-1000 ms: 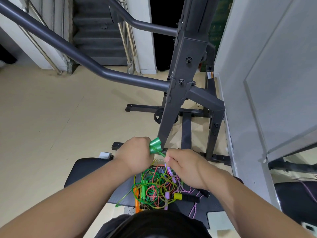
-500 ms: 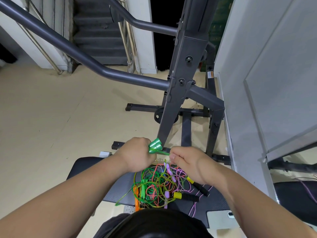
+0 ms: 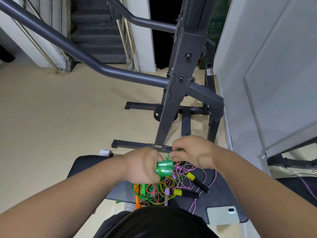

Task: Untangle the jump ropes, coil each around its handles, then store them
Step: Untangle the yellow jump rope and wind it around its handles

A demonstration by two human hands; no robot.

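My left hand (image 3: pixel 143 166) grips the green handles (image 3: pixel 164 167) of a jump rope, held together with their ends pointing right. My right hand (image 3: pixel 192 152) pinches the green cord (image 3: pixel 169 156) just above and right of those handles. Below both hands lies a tangle of ropes (image 3: pixel 161 188) in green, orange, pink and purple on a dark mat (image 3: pixel 219 194). Two black handles with yellow caps (image 3: pixel 197 182) lie to the right of the tangle, and an orange handle (image 3: pixel 137 197) at its left edge.
A grey steel exercise frame (image 3: pixel 181 83) stands just beyond the hands, its base bar (image 3: pixel 130 144) on the beige floor. A phone (image 3: pixel 223 214) lies on the mat's near right corner. A white wall is at right, stairs at the back.
My left hand has dropped and turned, so the green handles now point right and sit lower. My right hand has risen and moved right, drawing the green cord up.
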